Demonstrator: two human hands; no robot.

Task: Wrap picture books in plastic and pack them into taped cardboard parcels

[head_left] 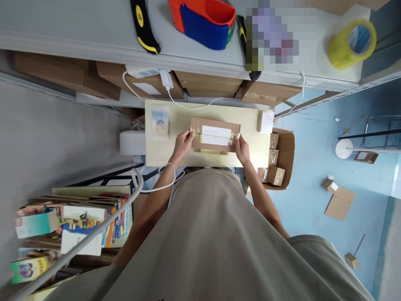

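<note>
A brown cardboard box point(198, 144) with a white label point(216, 135) and clear tape at both ends is held above a pale yellow table point(175, 156). My left hand point(183, 144) grips its left end, thumb on top. At the right end, my right hand point(242, 149) pinches the taped corner. The undersides of the fingers are partly hidden by the box. Left of it on the table lies a flat picture card or booklet point(160, 121). Near the table's right back corner stands a small white box point(266, 121).
A shelf above holds a box cutter point(144, 27), a red and blue tape dispenser point(205, 25) and a yellow tape roll point(351, 43). An open carton point(286, 159) of small boxes stands at right. Books point(84, 221) fill the lower left; a white cable point(200, 108) crosses the table's back.
</note>
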